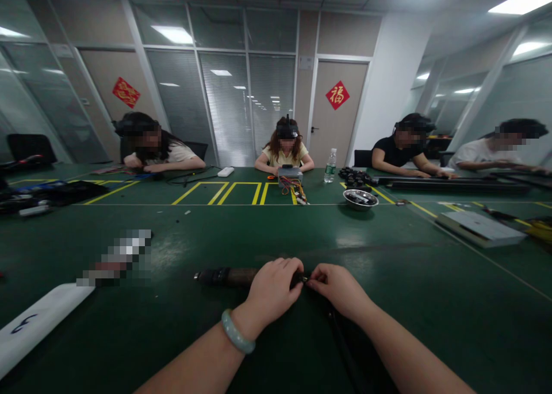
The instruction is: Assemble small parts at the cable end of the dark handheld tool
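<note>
A dark rod-shaped tool [224, 276] lies across the green table [276, 233] just in front of me. My left hand [272, 290], with a pale green bangle on the wrist, is curled over its right end and grips it. Beside it, my right hand [338, 287] pinches something small at the tool's tip; what it is stays hidden by the fingers. A dark cable [340, 339] runs from under my hands toward me.
A white flat panel [38, 322] lies at the left front. Farther off stand a metal bowl [360, 198], a water bottle [330, 166], a small box with wires [290, 179] and a grey slab [480, 228]. Several people sit working along the far edge.
</note>
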Available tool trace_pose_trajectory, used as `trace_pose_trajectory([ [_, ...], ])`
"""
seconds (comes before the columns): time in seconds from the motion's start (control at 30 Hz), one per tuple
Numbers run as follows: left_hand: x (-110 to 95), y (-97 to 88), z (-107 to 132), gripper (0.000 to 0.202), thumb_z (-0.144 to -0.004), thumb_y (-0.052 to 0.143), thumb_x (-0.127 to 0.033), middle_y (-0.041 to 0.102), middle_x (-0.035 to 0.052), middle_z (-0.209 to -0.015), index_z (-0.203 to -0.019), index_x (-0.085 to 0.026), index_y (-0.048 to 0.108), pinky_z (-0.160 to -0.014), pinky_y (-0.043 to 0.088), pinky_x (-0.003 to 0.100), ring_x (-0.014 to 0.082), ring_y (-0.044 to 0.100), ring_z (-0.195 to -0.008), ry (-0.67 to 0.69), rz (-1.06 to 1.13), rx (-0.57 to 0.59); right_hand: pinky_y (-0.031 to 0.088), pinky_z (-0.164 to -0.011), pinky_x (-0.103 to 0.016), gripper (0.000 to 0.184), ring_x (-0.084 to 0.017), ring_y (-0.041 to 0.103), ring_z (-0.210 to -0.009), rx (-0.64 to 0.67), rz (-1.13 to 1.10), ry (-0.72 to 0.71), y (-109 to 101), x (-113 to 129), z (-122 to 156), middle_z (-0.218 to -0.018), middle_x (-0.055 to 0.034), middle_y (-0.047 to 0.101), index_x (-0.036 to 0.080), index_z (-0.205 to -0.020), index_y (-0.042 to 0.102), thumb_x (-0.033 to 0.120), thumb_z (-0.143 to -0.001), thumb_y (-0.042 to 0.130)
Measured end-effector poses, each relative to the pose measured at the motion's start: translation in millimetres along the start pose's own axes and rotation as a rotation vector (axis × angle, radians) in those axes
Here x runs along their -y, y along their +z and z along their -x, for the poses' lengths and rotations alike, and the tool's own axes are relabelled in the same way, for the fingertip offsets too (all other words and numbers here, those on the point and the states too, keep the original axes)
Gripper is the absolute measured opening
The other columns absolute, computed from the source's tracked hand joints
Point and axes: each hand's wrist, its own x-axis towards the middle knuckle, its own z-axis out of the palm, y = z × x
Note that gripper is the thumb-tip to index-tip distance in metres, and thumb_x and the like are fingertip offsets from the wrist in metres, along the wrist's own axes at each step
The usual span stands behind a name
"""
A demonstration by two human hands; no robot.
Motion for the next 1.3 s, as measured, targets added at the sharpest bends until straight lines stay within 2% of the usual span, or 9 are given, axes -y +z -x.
trace_pose_trajectory([
  [0.13,-0.2,-0.7,-0.4,0.015,-0.083,0.061,-0.024,0.060,-0.0015,-0.097,-0.097,-0.025,0.055,-0.081,0.040,0.032,0.0181,0.054,-0.093,0.046,-0.003,0.033,0.034,-0.056,-0.022,0.011,-0.013,0.060,-0.066,-0.005,-0.008,-0.006,-0.1,0.3,-0.5,-0.076,0.0008,0.070,0.022,-0.081,0.068,0.032,-0.080,0.064],
  [0.33,0.1,1.7,0.7,0.023,-0.083,0.061,-0.026,0.060,0.0013,-0.098,-0.104,-0.024,0.053,-0.081,0.042,0.034,0.0204,0.055,-0.092,-0.033,-0.017,0.000,0.036,-0.057,-0.022,0.012,-0.014,0.060,-0.067,0.009,0.003,-0.003,-0.7,2.4,0.8,-0.077,0.0001,0.070,0.022,-0.083,0.069,0.031,-0.082,0.062],
  [0.53,-1.2,-1.0,0.6,0.014,-0.084,0.058,-0.024,0.060,0.0007,-0.099,-0.098,-0.023,0.056,-0.082,0.041,0.033,0.0193,0.055,-0.095,0.035,-0.018,0.047,0.037,-0.058,-0.022,0.014,-0.014,0.060,-0.067,0.017,0.015,-0.001,-2.4,4.8,2.1,-0.078,-0.0011,0.070,0.021,-0.084,0.070,0.032,-0.082,0.062],
  [0.77,1.5,2.5,0.5,0.019,-0.083,0.060,-0.022,0.060,0.0009,-0.097,-0.101,-0.023,0.055,-0.082,0.040,0.033,0.0200,0.054,-0.094,0.026,-0.020,0.004,0.035,-0.056,-0.022,0.012,-0.014,0.060,-0.066,0.007,0.017,0.002,-1.3,4.0,1.3,-0.076,-0.0002,0.070,0.021,-0.082,0.070,0.030,-0.082,0.062],
  [0.93,1.7,1.2,0.6,0.013,-0.084,0.058,-0.023,0.060,-0.0004,-0.097,-0.097,-0.024,0.056,-0.081,0.040,0.033,0.0192,0.054,-0.094,0.059,-0.011,0.025,0.036,-0.058,-0.023,0.013,-0.014,0.061,-0.068,0.019,0.019,-0.001,-2.3,5.7,1.4,-0.077,-0.0013,0.070,0.020,-0.084,0.070,0.031,-0.082,0.062],
  [1.07,0.6,-0.1,0.9,0.019,-0.083,0.061,-0.025,0.059,0.0002,-0.098,-0.101,-0.024,0.054,-0.081,0.040,0.033,0.0198,0.054,-0.094,0.019,-0.026,0.020,0.036,-0.057,-0.023,0.012,-0.014,0.061,-0.069,0.020,0.015,0.005,-2.7,6.7,1.9,-0.079,-0.0007,0.070,0.021,-0.082,0.069,0.031,-0.082,0.062],
  [1.3,-1.6,-2.9,0.7,0.015,-0.084,0.059,-0.024,0.060,0.0004,-0.098,-0.098,-0.023,0.055,-0.080,0.041,0.033,0.0192,0.054,-0.094,0.030,-0.039,0.045,0.038,-0.058,-0.022,0.012,-0.014,0.062,-0.069,0.040,-0.020,0.011,-3.6,7.0,1.4,-0.078,-0.0004,0.071,0.021,-0.083,0.068,0.031,-0.082,0.062],
])
